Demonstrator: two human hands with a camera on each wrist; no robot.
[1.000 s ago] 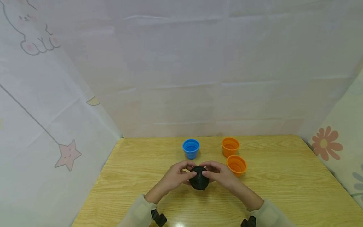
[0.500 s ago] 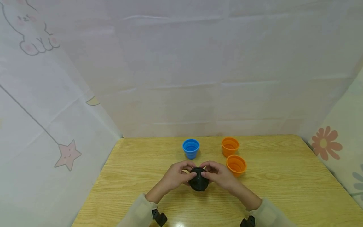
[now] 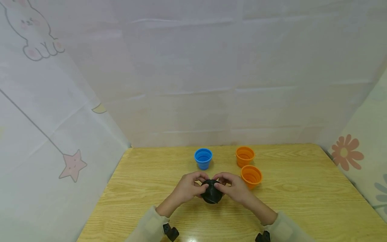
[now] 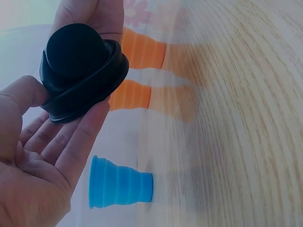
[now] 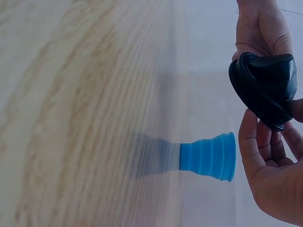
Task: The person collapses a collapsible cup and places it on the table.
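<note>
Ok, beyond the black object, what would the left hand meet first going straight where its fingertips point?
Likely the right hand, also holding the black object; the gap is hard to judge.

Showing no readable text, label, brand, number or sign in the head view or either wrist view.

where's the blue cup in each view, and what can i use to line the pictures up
Head: the blue cup, a little right of and below centre.
Left wrist: the blue cup, lower left of centre, sideways, rim to the left.
Right wrist: the blue cup, lower right of centre, sideways, rim to the right.
Shared landmark: the black object, below the cup in head, above it in both wrist views.
</note>
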